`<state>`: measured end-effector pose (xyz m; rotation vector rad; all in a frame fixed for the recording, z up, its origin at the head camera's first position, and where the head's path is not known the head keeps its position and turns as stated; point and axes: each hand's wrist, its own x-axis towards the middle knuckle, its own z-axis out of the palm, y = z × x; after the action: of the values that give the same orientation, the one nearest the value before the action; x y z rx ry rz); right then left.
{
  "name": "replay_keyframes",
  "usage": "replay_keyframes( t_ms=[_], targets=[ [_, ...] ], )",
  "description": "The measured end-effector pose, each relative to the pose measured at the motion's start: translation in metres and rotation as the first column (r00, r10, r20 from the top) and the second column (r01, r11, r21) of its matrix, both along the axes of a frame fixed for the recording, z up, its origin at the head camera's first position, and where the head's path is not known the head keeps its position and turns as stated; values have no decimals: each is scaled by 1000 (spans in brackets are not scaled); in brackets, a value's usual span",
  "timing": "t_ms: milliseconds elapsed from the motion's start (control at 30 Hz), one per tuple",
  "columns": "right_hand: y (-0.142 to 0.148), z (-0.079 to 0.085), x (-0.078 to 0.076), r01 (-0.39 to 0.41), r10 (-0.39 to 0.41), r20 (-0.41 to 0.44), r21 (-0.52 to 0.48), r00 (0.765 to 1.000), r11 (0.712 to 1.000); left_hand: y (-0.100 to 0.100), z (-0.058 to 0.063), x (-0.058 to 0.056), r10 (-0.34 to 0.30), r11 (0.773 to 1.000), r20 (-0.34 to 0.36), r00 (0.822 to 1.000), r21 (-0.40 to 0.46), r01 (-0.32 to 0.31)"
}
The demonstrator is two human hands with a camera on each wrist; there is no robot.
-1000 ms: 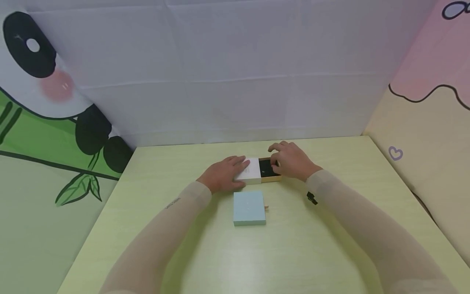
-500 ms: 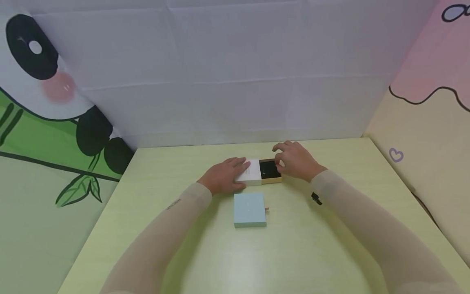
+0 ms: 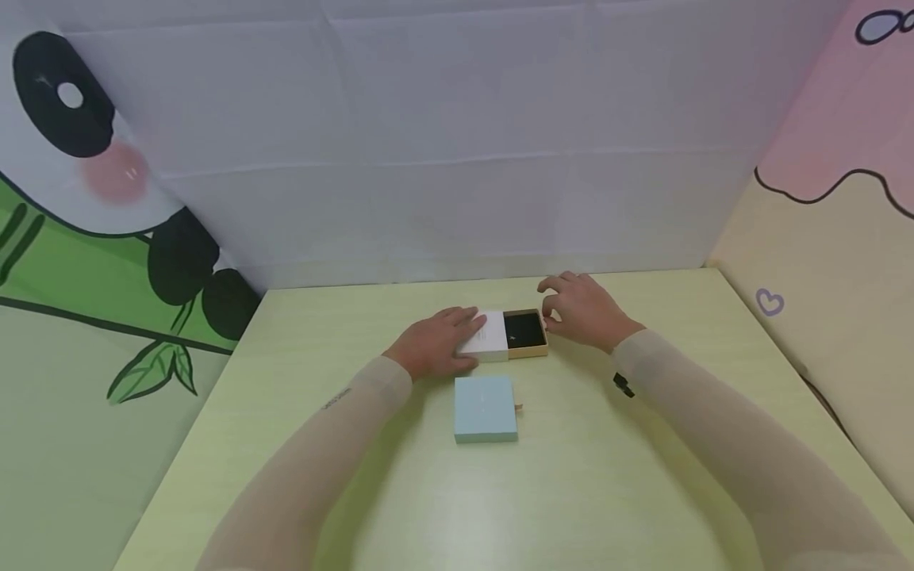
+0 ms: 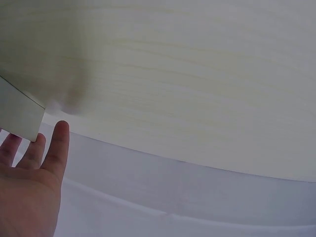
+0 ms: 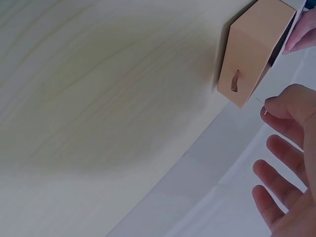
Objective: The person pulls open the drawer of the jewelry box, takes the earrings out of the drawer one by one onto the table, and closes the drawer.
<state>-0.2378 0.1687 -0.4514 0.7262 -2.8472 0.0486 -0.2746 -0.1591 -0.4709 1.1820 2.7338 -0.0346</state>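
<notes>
Left hand: in the middle of the head view, the left hand [image 3: 437, 341] rests on the white cover [image 3: 491, 337] with fingers extended and spread over it, the thumb along its near side; the fingers are not curled round it.
Right hand: right of centre, the right hand [image 3: 589, 313] is just beyond the drawer's right end, thumb and forefinger pinching a tiny thin piece [image 5: 260, 101]; in the right wrist view the other three fingers are spread apart and loosely bent.
Tiny piece: at the right of the right wrist view, near the drawer's corner; too small to identify.
Drawer: the tan drawer [image 3: 530, 352] juts from the cover's right side, with a slotted tab [image 5: 235, 81] on its end face.
Drawer contents: black insert [image 3: 524, 327], with a small pale speck at its lower left.
Blue box: below the white cover, near the centre of the frame, the light blue box [image 3: 485, 404] lies flat, a small tan tab [image 3: 519, 408] showing at its right edge.
Desk: pale wood-grain desk [image 3: 628, 476] beneath both boxes.
Backdrop: white cloth [image 3: 457, 103] across the top.
</notes>
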Motion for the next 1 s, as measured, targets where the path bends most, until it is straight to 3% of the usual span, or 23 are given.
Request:
replay_keyframes(
  t_ms=[1000],
  targets=[
    [13,-3,3,27,-27,4,13,1000,1000,1,-7,-5,-5,1000,-30,1000,-17,5]
  ],
)
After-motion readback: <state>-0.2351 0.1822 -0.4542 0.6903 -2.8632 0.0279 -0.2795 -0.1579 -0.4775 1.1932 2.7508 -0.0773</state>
